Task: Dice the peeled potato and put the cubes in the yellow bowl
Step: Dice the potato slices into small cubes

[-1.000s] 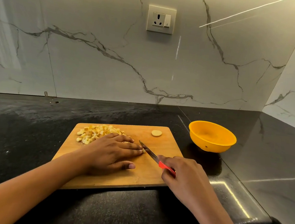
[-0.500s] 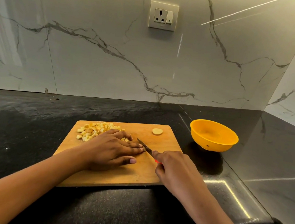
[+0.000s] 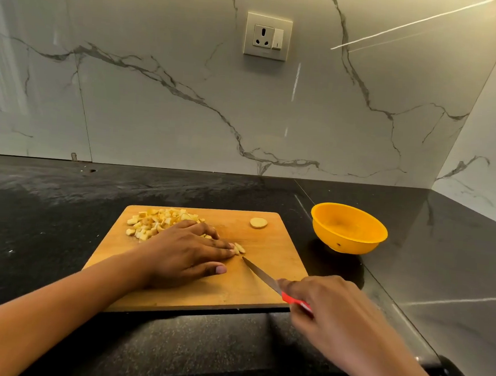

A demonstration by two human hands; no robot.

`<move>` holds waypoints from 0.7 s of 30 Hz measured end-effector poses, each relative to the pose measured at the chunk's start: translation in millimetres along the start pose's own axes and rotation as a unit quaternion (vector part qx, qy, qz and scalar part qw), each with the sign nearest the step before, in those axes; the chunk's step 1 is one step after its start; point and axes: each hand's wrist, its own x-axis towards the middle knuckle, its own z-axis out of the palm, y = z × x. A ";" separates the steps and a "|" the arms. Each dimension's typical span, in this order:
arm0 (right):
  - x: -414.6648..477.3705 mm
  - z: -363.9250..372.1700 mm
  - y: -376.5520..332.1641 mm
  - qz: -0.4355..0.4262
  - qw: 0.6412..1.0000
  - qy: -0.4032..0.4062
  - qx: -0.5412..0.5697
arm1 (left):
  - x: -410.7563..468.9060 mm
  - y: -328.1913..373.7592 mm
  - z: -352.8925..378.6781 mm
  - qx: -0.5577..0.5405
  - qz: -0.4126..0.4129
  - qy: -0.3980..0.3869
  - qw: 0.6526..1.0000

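A wooden cutting board [image 3: 262, 290] lies on the black counter. A heap of potato cubes [image 3: 158, 221] sits at its far left. My left hand [image 3: 189, 254] lies flat on the board, fingers straight, fingertips pressing on a few small potato pieces [image 3: 239, 248]. My right hand [image 3: 329, 307] grips the red handle of a knife [image 3: 263, 278]; the blade tip points at those pieces, just right of my left fingertips. A round potato slice [image 3: 258, 223] lies alone at the board's far right. The yellow bowl [image 3: 349, 228] stands right of the board with nothing visible inside.
Black stone counter [image 3: 44, 231] extends left and behind the board. A marble wall with a socket [image 3: 267, 36] rises behind. The counter's front edge runs near my right forearm, and a side wall closes the right corner.
The knife has drawn back toward me and to the right, its blade now clear of my left fingertips. A few cut pieces show past my left fingertips. My left hand barely moved.
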 end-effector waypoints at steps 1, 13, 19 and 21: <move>-2.7 -2.2 1.4 0.002 1.000 0.004 0.004 | -0.3 -0.1 0.2 -0.016 0.001 0.010 1.000; 29.1 -4.0 14.9 0.087 0.984 0.152 0.044 | 10.7 -7.2 -7.6 -0.199 -0.066 0.148 0.966; 72.8 23.6 18.9 0.122 0.961 0.210 0.131 | 41.9 -10.9 -16.0 -0.120 -0.038 -0.010 0.992; 80.0 27.4 18.4 0.121 0.961 0.207 0.139 | 48.1 -13.9 -18.6 -0.075 -0.022 -0.026 0.997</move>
